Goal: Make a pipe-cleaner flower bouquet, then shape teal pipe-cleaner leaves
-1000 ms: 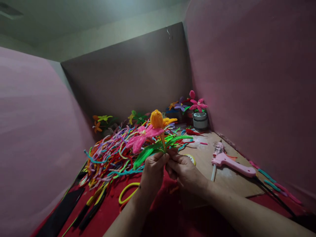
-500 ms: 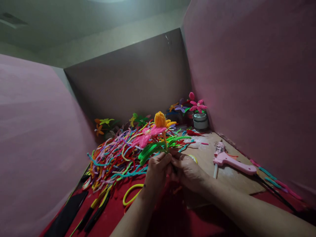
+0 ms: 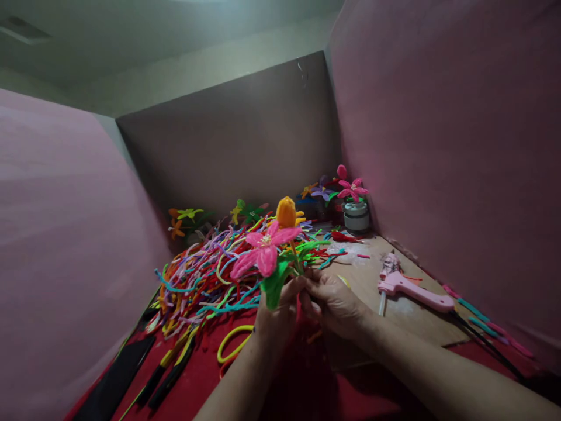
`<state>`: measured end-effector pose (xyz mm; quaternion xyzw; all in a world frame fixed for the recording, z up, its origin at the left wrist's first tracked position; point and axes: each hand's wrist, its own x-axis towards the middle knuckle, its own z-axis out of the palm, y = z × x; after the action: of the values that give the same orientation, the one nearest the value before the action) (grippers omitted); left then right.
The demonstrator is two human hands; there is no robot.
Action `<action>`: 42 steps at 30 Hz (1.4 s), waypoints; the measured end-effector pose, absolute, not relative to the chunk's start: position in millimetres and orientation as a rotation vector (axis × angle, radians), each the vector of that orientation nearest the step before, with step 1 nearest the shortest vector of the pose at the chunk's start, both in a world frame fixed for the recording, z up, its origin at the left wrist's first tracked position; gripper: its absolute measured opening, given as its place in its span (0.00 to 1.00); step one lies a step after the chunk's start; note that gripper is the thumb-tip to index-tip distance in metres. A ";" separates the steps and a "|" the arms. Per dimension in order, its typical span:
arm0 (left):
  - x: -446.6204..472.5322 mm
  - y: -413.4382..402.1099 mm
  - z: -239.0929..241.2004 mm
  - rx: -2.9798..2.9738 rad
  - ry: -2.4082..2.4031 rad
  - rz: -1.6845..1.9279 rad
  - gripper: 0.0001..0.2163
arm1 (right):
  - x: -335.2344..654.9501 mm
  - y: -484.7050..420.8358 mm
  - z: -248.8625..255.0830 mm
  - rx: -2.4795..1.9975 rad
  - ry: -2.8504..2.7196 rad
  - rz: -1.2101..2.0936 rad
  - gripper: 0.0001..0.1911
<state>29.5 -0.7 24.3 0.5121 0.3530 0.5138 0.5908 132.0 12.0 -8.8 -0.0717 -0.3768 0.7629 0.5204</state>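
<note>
Flower spray (image 3: pixel 283 235), one, fuzzy: held above the bench (image 3: pixel 302 386), directly above and beyond the fingertips. Long axis near upright, top tipped slightly left; stem base between both hands, neither clearly nearer, the bloom overhanging the left side.

Parts: pink bloom (image 3: pixel 266 241), pointed petals, pale stamens; orange bud (image 3: pixel 286 213), rounded, standing higher behind; green leaves (image 3: pixel 274 286), the largest drooping before the left hand.

Left hand (image 3: pixel 279 310): thumb and fingers pinched on the stem base. Right hand (image 3: pixel 331 298): likewise, just beside it; exact finger contact partly hidden.

Outward: heap of coloured fuzzy stems (image 3: pixel 197 269), left and behind; pink glue gun (image 3: pixel 412 289), right, on a brown board (image 3: pixel 427 321).
</note>
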 end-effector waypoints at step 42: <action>25.4 -2.3 29.5 1.570 0.961 1.366 0.06 | 148.1 22.6 -9.4 -0.259 -1.076 1.864 0.12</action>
<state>25.4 -2.3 29.5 0.6241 0.3819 0.5429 0.4123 148.1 22.6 -9.4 -0.1054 -0.4388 0.7599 0.4679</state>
